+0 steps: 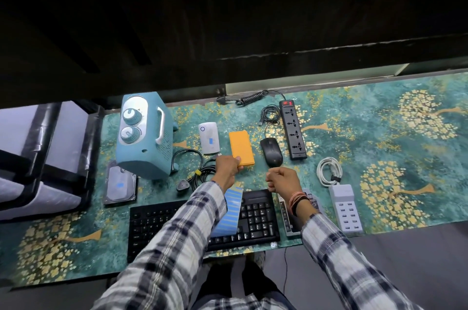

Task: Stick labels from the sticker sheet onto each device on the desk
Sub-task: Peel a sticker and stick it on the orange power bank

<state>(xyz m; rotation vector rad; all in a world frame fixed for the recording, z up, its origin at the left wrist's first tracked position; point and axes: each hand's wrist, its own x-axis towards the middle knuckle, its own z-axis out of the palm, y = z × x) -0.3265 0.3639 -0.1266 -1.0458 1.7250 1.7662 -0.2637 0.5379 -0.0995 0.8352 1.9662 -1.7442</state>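
On the far left of the counter (379, 112) the hard drive (120, 184) already carries a small blue label on its top, so this one looks finished. Behind it stands the teal heater (144, 132) with two knobs; I see no label on the sides that face me, but other sides are hidden. The small white box (209, 138) also has a blue label on it, so it seems done too. Next comes the orange device (241, 147), with no label visible yet. The left hand (226, 170) has its grip closed on the near corner of this device, thumb on top, as if to keep it steady. The sticker sheet (229, 213), blue with pale stripes, lies across the black keyboard (255, 218) under the left sleeve. The right hand (282, 179) hovers just before the black mouse (271, 152) with the fingers curled together; whether a label is pinched between the fingertips I cannot tell, it is too small. I judge that the orange device is the one in work now. To the right, the mouse, the black power strip (293, 129), the keyboard and the white charger (345, 208) show no blue label, so they appear to remain. By my count two devices are done and most are still to do.
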